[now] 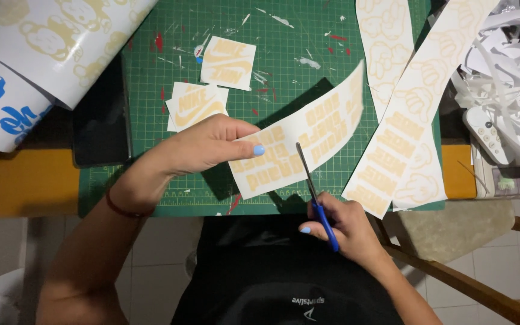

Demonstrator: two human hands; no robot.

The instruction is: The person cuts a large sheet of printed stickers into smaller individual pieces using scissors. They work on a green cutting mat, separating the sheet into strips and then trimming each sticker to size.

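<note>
Cream sticker strip (pixel 308 141) pinched by left hand (pixel 206 144), scissors (pixel 314 192) in right hand (pixel 344 225).

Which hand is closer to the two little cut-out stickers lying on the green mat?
Left. The left hand sits just below the small cut stickers, holding the sticker strip. The right hand is farther down, working the blue scissors.
</note>
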